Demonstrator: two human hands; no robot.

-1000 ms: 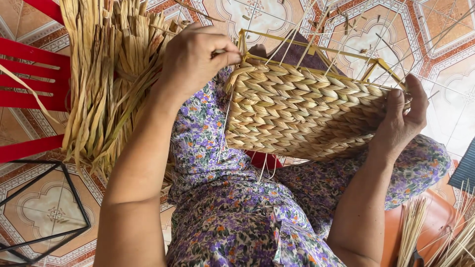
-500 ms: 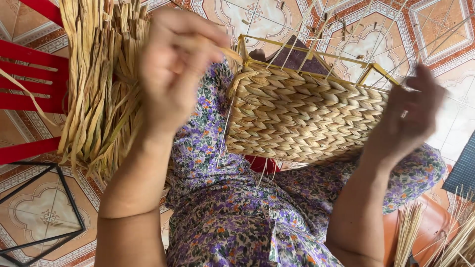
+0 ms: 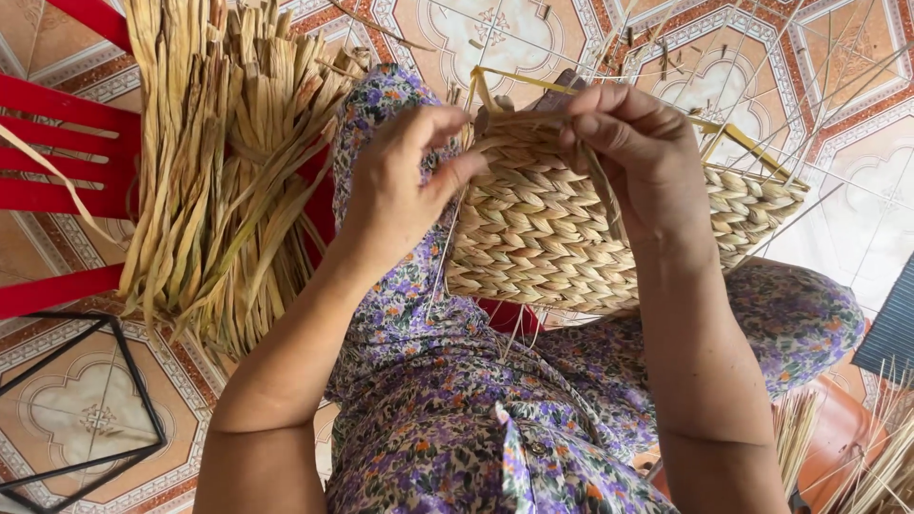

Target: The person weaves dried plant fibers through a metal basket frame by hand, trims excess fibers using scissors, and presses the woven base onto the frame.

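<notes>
The half-woven basket of pale, flattened straw plait point(image 3: 571, 238) rested on the person's lap, tilted on its side against the purple-flowered dress point(image 3: 457, 419), with thin yellow frame rods and bare wire uprights point(image 3: 743, 143) jutting from its unfinished rim. The left hand point(image 3: 405, 186) pinched a strand at the basket's upper left edge, thumb pressed against the weave, fingers closed narrowly. The right hand point(image 3: 638, 157) curled over the top rim, gripping a straw strand that ran down across the woven wall.

The basket looked light and fairly stiff where woven, since the frame held its shape; the loose strands seemed pliant but likely to crack if bent sharply. The woven wall or the framed rim seemed the safest places to grip, as the wire uprights would probably flex and poke.

Just beside the left arm, a thick bundle of dried flat straw leaves point(image 3: 224, 162) lay over a red slatted plastic chair point(image 3: 57, 133). A black wire frame point(image 3: 86, 400) stood on the patterned orange-and-cream tiled floor point(image 3: 533, 33), which was littered with straw bits. More thin stalks point(image 3: 876, 457) showed at lower right.
</notes>
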